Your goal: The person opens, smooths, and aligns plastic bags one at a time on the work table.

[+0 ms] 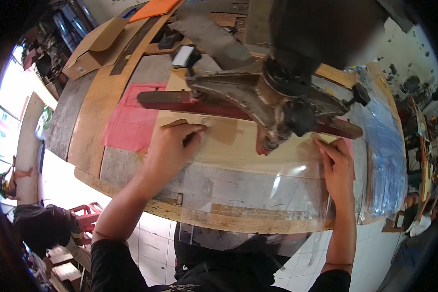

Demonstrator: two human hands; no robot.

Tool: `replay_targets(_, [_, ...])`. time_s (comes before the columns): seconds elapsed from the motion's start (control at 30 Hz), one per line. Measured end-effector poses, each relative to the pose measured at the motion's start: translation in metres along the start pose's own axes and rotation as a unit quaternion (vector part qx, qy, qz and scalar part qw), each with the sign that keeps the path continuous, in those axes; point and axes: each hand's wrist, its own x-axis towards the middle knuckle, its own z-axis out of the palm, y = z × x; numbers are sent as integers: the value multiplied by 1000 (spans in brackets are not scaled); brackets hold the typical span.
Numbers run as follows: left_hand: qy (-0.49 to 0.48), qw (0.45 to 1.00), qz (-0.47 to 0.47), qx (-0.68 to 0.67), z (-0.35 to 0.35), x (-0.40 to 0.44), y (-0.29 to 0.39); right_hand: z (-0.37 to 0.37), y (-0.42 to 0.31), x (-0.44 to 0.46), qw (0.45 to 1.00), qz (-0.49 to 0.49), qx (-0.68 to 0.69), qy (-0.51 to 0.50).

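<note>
A clear plastic sheet (258, 194) spreads across the work surface and hangs over its front edge toward my body. My left hand (173, 146) pinches the sheet's far left corner, thumb and fingers pressed together. At the far right corner my right hand (338, 163) pinches the same sheet. Beneath its far part lies a pale yellow sheet (224, 151). Just beyond my hands is a press head (277, 92) with a long dark red bar (219, 109); its contact with the sheets below is hard to make out.
Pink sheet material (131, 117) lies left of the press. On the right is a stack of clear bluish plastic (384, 155). An open cardboard box (95, 46) and an orange sheet (155, 9) sit at the far left. Other people are partly visible at the right edge.
</note>
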Motion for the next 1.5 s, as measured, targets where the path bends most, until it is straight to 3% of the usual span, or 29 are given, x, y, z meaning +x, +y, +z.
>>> replay_targets(0.03, [-11, 999, -41, -16, -1, 0, 5, 0, -3, 0, 1000, 13, 6, 2])
replay_targets(0.3, [-7, 998, -41, -37, -1, -2, 2, 0, -1, 1, 1000, 27, -9, -6])
replay_targets(1.1, [30, 999, 24, -26, 3, -4, -1, 5, 6, -5, 996, -47, -59, 43])
replay_targets(1.17, [12, 1000, -25, -11, -1, -6, 8, 5, 6, -6, 996, -56, -48, 49])
replay_targets(1.27, [53, 996, 70, 6, 7, -10, -10, -1, 6, -12, 999, -33, -31, 27])
replay_targets(1.4, [57, 990, 116, 61, 0, -32, -7, -20, -7, -31, 999, 30, -17, -30])
replay_targets(1.47, [-16, 999, -1, 33, -11, -51, 6, -23, -9, -52, 999, 19, 25, -5])
replay_targets(1.5, [-13, 999, 0, 33, -12, -61, 7, -23, -8, -64, 997, 12, 69, 16])
